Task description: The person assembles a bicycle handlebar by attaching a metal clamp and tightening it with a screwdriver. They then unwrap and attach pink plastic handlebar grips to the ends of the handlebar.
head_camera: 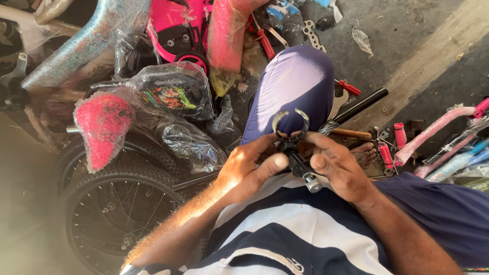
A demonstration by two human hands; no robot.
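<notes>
Our left hand point(249, 165) and right hand point(338, 170) both pinch a black clamp point(291, 136) above the knee point(295, 81), its stem slanting toward our right hand.

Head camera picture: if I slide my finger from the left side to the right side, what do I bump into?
Pink wrapped bicycle saddle → left hand → black clamp part held in both hands → right hand → red-handled tools on the floor → pink wrapped tube.
</notes>
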